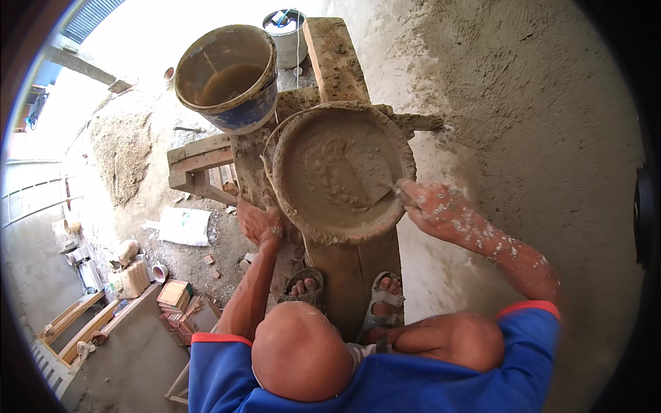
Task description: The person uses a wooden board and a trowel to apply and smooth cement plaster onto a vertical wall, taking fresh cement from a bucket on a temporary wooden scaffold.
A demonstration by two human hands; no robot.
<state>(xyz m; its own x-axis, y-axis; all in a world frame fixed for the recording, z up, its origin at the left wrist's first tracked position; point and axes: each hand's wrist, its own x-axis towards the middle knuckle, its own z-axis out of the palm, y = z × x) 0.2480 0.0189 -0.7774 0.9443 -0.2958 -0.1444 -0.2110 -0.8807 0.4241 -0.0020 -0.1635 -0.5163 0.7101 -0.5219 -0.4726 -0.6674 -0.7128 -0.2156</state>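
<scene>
A round, mortar-crusted tub (275, 162) stands on the planks in front of me, with wet grey mortar (334, 168) inside. My right hand (434, 206) is closed around the handle of a trowel (377, 189) at the tub's right rim; its blade lies in the mortar, mostly covered. To the left of the tub, my left hand (259, 221) grips the edge of a wooden plank (251, 162). Beyond that hand is a blue bucket (248, 113) with murky water in it, its rim caked with mortar.
A plastered wall (537, 131) rises close on my right. My sandalled feet stand on the planks (334, 275). Farther back is a grey bucket (292, 48). Down on the left are a sand heap (120, 151), a white sack (186, 226) and stacked tiles (187, 320).
</scene>
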